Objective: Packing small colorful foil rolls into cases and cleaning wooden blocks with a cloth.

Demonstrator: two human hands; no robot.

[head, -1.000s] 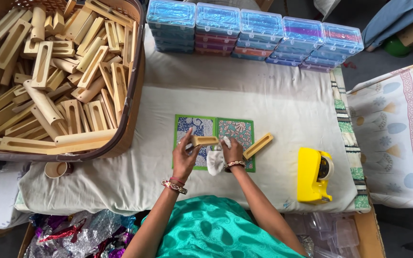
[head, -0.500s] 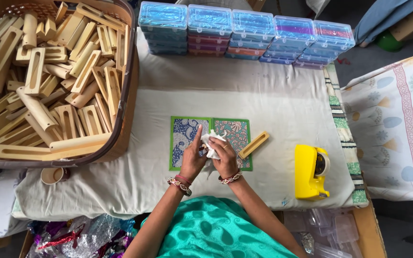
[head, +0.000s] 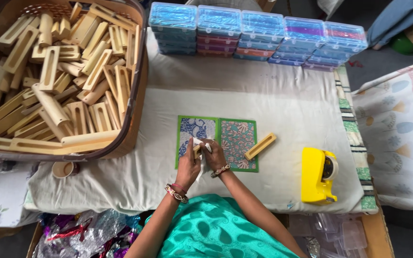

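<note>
Both hands are together over the green-bordered patterned mat point(head: 237, 138). The left hand point(head: 188, 165) is curled around a short pale wooden piece point(head: 196, 151), upright in its grip, and the right hand point(head: 212, 154) pinches a small white wipe point(head: 198, 141) against the top of that piece, fingers closed tight. A second slotted wooden block point(head: 260, 146) lies just beside them on the mat's right edge, apart from both hands.

Up left, the big brown woven basket point(head: 137, 95) is heaped full of slotted pale wooden blocks point(head: 63, 91), its rim hanging over the white cloth-covered table point(head: 273, 95). Along the far edge, a row of stacked clear plastic boxes point(head: 256, 33) with coloured contents. On the right, a yellow tape dispenser point(head: 316, 174) near the front edge. Bare cloth lies open between mat and boxes.
</note>
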